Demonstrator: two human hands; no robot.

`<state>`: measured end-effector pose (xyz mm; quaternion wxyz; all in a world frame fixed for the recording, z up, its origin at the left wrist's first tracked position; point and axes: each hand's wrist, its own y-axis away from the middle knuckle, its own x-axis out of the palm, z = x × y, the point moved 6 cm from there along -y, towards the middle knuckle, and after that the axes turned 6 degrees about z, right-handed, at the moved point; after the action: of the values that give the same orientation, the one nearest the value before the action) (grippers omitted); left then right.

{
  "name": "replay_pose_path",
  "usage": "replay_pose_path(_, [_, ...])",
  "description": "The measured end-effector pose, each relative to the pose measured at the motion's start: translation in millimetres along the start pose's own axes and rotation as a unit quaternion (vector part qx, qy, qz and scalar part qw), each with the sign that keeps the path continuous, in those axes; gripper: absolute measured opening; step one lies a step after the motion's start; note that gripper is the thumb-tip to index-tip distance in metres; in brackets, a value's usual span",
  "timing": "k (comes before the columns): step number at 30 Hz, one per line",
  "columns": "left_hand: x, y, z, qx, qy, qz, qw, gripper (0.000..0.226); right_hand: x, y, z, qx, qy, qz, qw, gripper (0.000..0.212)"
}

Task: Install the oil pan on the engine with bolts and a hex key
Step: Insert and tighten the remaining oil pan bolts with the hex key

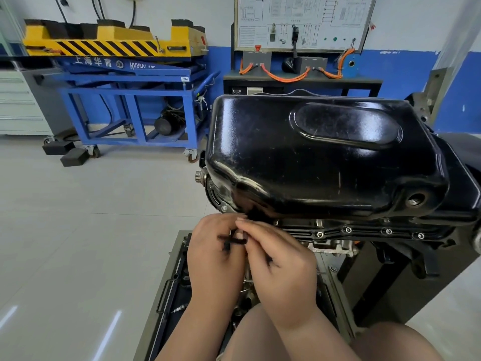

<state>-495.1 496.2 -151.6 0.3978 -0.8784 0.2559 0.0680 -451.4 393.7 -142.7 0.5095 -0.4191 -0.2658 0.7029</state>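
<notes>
The left hand (213, 259) and right hand (282, 264) pinched a hex key (235, 241) at six o'clock, against the oil pan (325, 157) seated on the engine (330, 248) at one o'clock. Likely a hidden corner bolt was being tightened; the next move called for steady turns.

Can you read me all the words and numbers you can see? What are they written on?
"上海华育": white characters on the blue lift cart.
"HVYNN", roughly: white letters beside them on the same cart; the number after them is too blurred to read.
Wall board: lots of print, all too small to read.
Oil pan: no writing seen.
</notes>
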Motion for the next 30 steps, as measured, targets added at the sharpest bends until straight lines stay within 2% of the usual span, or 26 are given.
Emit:
replay_pose_path(3, [2,2,4,-0.016,-0.006,0.002,1.000,0.028,-2,1,-4,0.015,0.006,-0.027,1.000,0.014])
replay_pose_path(7, [4,6,14,-0.080,0.025,-0.002,0.996,0.039,0,3,-4,0.028,-0.021,-0.006,0.999,0.011])
replay_pose_path(11, [1,3,7,-0.037,0.013,0.002,0.999,0.022,6,2,3,-0.010,-0.019,0.041,0.999,0.030])
replay_pose_path(17, [3,0,1,0.000,-0.008,0.005,1.000,0.023,-3,0,-2,-0.002,0.016,-0.023,1.000,0.016])
replay_pose_path(22, [4,3,12,-0.082,0.028,-0.001,0.996,0.033,-3,-1,-1,0.028,0.027,-0.032,0.999,0.011])
replay_pose_path(24, [3,3,10,-0.069,0.018,0.000,0.997,0.030,-3,-1,-1,0.035,0.027,-0.022,0.999,0.012])
replay_pose_path(27, [2,0,5,-0.036,-0.010,0.011,0.999,0.028,0,0,2,0.010,0.023,0.020,0.999,0.031])
replay_pose_path(30, [2,-3,2,-0.016,-0.032,0.010,0.999,0.031,0,-1,3,-0.013,0.024,0.021,0.999,0.029])
